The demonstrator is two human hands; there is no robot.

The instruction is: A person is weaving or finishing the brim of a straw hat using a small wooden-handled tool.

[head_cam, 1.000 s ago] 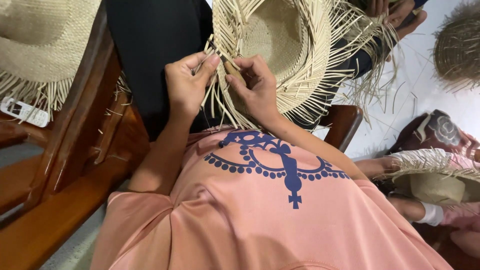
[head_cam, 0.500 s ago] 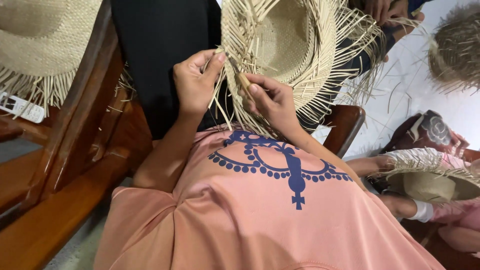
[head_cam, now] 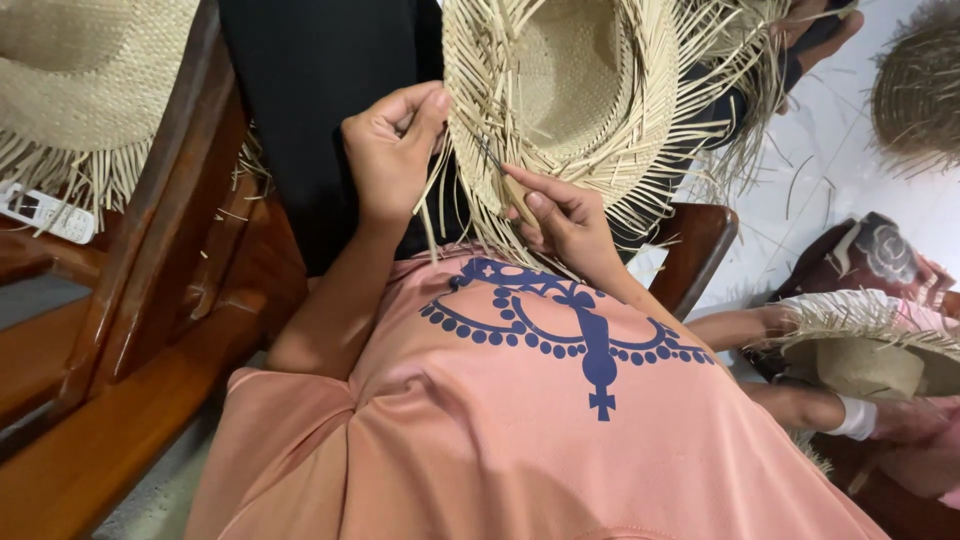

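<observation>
An unfinished straw hat (head_cam: 590, 90) with a long loose fringe of strands hangs in front of me above my pink shirt (head_cam: 520, 420). My left hand (head_cam: 388, 150) pinches the hat's brim edge between thumb and fingers. My right hand (head_cam: 568, 218) sits just below the brim. It grips a small wooden-handled awl (head_cam: 512, 192) whose thin dark tip pokes into the weave. Loose strands fall between my two hands.
A dark wooden chair frame (head_cam: 160, 330) runs along the left, with another fringed straw hat (head_cam: 80, 90) and a white handset (head_cam: 45, 212) beyond it. At the right another person's arm (head_cam: 800, 400) holds a third hat (head_cam: 870, 345). A darker hat (head_cam: 920, 90) lies on the white floor.
My right hand has drawn away from my left, down and to the right, and now works the awl at the brim. The hat has shifted slightly right.
</observation>
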